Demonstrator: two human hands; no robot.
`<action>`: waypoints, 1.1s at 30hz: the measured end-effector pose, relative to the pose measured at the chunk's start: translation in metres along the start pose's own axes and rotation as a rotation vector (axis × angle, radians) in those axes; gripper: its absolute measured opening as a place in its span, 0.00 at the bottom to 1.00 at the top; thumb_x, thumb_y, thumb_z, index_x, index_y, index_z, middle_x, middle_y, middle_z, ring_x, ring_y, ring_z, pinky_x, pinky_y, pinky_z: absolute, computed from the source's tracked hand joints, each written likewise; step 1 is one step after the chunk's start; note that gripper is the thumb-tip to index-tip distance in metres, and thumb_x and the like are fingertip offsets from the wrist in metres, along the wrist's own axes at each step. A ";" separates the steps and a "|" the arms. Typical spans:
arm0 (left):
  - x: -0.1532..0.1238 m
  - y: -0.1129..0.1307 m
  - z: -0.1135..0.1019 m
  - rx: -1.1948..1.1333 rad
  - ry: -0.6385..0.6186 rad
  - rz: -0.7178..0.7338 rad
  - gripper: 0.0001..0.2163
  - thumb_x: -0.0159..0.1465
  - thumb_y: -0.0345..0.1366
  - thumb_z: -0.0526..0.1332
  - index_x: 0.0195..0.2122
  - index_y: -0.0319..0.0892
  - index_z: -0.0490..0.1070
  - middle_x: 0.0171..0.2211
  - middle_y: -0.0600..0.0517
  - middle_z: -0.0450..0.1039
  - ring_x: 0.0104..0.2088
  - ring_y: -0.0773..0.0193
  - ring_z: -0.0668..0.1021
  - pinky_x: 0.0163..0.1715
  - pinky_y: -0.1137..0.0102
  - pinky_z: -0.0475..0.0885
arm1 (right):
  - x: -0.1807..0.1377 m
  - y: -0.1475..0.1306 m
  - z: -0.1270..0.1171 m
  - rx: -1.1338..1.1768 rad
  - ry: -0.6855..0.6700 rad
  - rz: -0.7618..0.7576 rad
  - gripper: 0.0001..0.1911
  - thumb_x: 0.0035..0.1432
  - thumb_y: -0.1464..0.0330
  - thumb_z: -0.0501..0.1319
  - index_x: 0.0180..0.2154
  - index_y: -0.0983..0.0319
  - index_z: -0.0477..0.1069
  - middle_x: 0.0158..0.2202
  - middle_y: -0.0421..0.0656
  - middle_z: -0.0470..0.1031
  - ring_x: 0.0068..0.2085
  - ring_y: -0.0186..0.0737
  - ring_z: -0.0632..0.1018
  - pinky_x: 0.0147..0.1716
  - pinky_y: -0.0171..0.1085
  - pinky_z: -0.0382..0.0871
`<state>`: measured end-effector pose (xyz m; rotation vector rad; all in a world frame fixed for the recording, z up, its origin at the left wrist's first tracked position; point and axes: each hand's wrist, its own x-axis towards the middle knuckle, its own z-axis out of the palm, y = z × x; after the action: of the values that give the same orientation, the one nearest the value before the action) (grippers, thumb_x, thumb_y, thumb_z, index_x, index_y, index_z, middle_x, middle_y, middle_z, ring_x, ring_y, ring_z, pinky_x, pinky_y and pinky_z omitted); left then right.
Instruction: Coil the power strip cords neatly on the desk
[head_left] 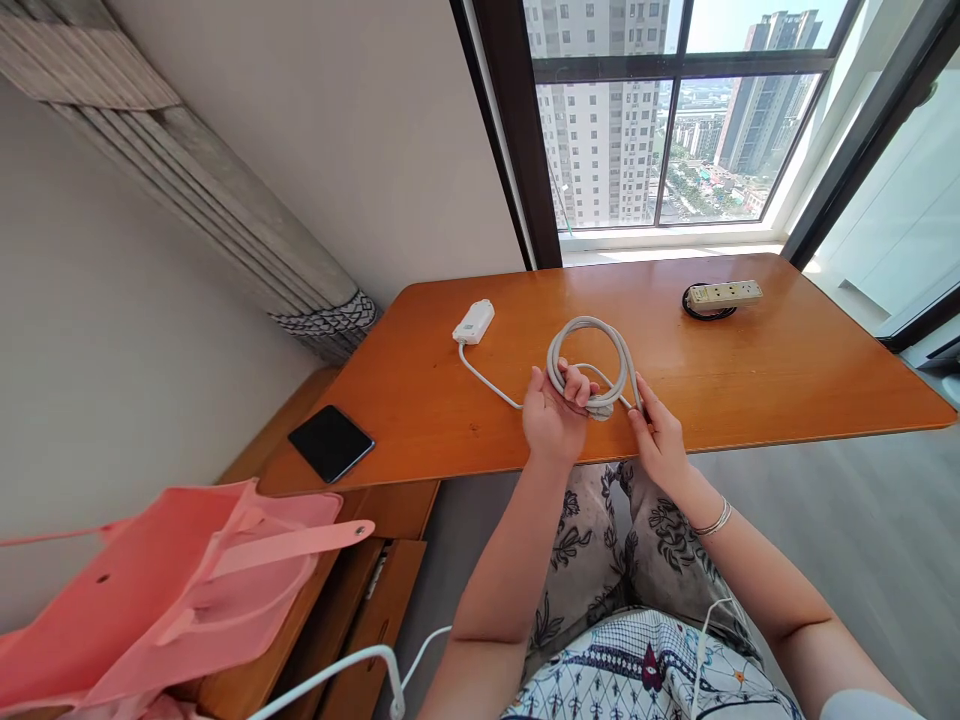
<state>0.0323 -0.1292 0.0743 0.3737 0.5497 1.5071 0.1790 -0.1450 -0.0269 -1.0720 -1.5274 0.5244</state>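
Note:
A white cable, wound in several loops, is held above the front edge of the wooden table. My left hand has its fingers curled round the lower left of the coil. On the coil's right side, my right hand pinches the cable between thumb and fingers. From the coil one length runs left across the tabletop to a white power strip, which lies near the back left.
A black power cord lies under a cream power strip at the back right. At the left are a dark tablet and a pink bag. A window stands behind the table.

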 end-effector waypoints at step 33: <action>0.033 -0.009 0.026 0.457 -0.077 -0.011 0.10 0.66 0.29 0.62 0.27 0.46 0.68 0.28 0.45 0.75 0.50 0.51 0.80 0.56 0.66 0.68 | 0.042 0.005 0.008 0.132 -0.229 -0.003 0.06 0.64 0.65 0.56 0.36 0.58 0.69 0.34 0.43 0.74 0.35 0.41 0.74 0.39 0.44 0.75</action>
<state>0.0536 -0.0945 0.0870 0.7766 0.8341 1.3424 0.1760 -0.1051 -0.0106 -0.9322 -1.6674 0.7561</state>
